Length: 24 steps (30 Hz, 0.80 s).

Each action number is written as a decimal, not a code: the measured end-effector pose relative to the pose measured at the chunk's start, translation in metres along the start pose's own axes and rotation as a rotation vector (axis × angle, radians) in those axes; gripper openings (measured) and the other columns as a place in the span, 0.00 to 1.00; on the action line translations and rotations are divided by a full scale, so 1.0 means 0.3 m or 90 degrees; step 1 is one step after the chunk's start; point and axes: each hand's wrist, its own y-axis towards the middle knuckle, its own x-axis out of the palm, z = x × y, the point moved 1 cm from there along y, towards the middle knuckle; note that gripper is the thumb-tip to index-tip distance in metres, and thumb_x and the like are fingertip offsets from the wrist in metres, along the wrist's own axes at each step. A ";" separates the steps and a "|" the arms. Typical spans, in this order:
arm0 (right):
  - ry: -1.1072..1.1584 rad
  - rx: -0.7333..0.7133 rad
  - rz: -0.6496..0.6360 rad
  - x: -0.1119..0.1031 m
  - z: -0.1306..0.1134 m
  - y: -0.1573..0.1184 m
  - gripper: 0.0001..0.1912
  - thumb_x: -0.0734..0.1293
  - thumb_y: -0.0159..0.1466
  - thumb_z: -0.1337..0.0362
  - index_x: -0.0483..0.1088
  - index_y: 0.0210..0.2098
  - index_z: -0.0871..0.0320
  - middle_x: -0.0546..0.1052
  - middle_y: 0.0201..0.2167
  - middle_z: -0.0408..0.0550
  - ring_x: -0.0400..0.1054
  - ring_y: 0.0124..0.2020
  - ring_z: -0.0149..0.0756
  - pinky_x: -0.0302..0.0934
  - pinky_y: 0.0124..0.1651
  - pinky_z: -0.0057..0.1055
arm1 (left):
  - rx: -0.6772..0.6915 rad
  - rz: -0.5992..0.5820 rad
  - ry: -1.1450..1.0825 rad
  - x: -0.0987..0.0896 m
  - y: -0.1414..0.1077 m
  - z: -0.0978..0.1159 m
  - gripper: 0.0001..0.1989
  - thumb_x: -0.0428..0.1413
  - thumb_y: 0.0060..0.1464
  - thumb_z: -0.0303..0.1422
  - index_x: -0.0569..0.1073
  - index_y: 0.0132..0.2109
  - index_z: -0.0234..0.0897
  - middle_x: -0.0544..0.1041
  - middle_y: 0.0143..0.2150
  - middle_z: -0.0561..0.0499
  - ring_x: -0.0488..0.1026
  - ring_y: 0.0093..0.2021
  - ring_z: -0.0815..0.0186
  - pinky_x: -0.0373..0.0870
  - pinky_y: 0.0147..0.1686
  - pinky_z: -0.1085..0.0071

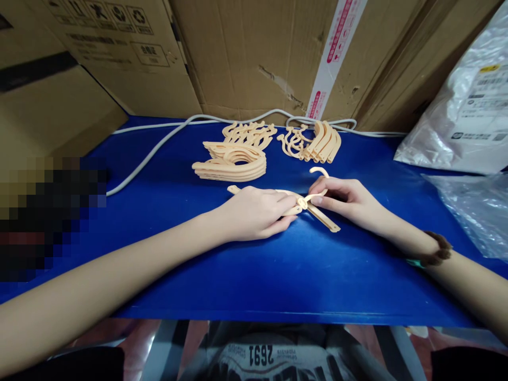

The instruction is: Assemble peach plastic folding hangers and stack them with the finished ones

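Over the blue table, my left hand (257, 212) is closed round the arms of a cream plastic folding hanger (324, 218). One arm end sticks out past the left wrist side, and another slants down to the right. My right hand (341, 197) pinches the curved hanger hook (318, 171) between thumb and fingers. Hook and arms meet at a round pivot (302, 203) between both hands; whether they are fully joined I cannot tell. Behind my left hand lies a stack of folded hangers (230, 170). Loose hooks (291, 143) and curved hanger arms (324, 142) lie behind my right hand.
Cardboard boxes (254, 58) wall off the back and left of the blue table (254, 275). A white cable (159, 151) runs along the rear. Plastic-wrapped packages (456, 116) stand at the right, with clear film (472, 206) in front. More hooks (252, 132) lie behind the stack.
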 end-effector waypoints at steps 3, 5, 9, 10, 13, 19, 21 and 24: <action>-0.001 -0.001 -0.007 -0.001 0.001 0.001 0.13 0.70 0.63 0.52 0.75 0.35 0.56 0.77 0.33 0.45 0.68 0.35 0.36 0.61 0.38 0.32 | -0.004 0.001 0.001 0.002 0.002 0.002 0.13 0.45 0.69 0.34 0.72 0.49 0.33 0.80 0.50 0.46 0.79 0.45 0.62 0.69 0.34 0.71; 0.007 0.003 -0.004 -0.002 0.002 0.002 0.13 0.70 0.62 0.52 0.76 0.35 0.56 0.77 0.34 0.45 0.68 0.35 0.36 0.61 0.39 0.33 | -0.009 0.000 0.009 0.002 0.004 0.002 0.13 0.45 0.70 0.35 0.71 0.48 0.33 0.80 0.50 0.45 0.80 0.45 0.62 0.69 0.32 0.71; 0.017 -0.002 0.003 -0.005 0.005 0.005 0.13 0.69 0.63 0.51 0.76 0.33 0.55 0.77 0.34 0.45 0.68 0.36 0.36 0.61 0.41 0.33 | -0.032 -0.027 0.050 -0.002 0.006 0.004 0.15 0.42 0.69 0.37 0.70 0.46 0.33 0.80 0.39 0.46 0.79 0.32 0.62 0.62 0.23 0.71; 0.021 -0.003 0.004 -0.007 0.006 0.005 0.14 0.69 0.63 0.51 0.76 0.32 0.55 0.77 0.34 0.45 0.68 0.36 0.36 0.61 0.41 0.33 | -0.039 -0.032 0.059 -0.003 0.006 0.005 0.15 0.42 0.69 0.37 0.69 0.47 0.33 0.80 0.35 0.47 0.78 0.29 0.63 0.60 0.22 0.71; 0.040 -0.002 0.014 -0.013 0.008 0.006 0.13 0.70 0.62 0.52 0.76 0.31 0.55 0.77 0.33 0.44 0.68 0.35 0.34 0.61 0.40 0.32 | -0.050 -0.019 0.059 -0.010 0.003 0.009 0.13 0.42 0.67 0.36 0.67 0.47 0.33 0.78 0.30 0.50 0.76 0.26 0.63 0.56 0.20 0.72; 0.070 0.004 0.034 -0.020 0.004 0.007 0.13 0.71 0.61 0.52 0.76 0.29 0.56 0.76 0.30 0.44 0.67 0.33 0.33 0.61 0.39 0.30 | -0.043 0.043 0.051 -0.016 -0.001 0.009 0.13 0.40 0.68 0.34 0.66 0.48 0.33 0.77 0.33 0.50 0.76 0.31 0.65 0.61 0.25 0.74; 0.067 0.004 0.031 -0.020 0.002 0.007 0.13 0.71 0.61 0.52 0.76 0.29 0.56 0.76 0.30 0.44 0.67 0.33 0.33 0.61 0.39 0.30 | -0.039 0.052 0.064 -0.015 -0.002 0.006 0.14 0.40 0.70 0.34 0.67 0.50 0.33 0.77 0.35 0.49 0.76 0.32 0.65 0.63 0.27 0.73; 0.056 -0.002 0.029 -0.019 -0.002 0.005 0.14 0.71 0.61 0.52 0.75 0.27 0.56 0.75 0.29 0.43 0.66 0.32 0.33 0.60 0.37 0.30 | -0.020 0.067 0.091 -0.013 -0.002 0.003 0.16 0.39 0.71 0.34 0.68 0.51 0.32 0.77 0.36 0.47 0.75 0.34 0.65 0.65 0.29 0.72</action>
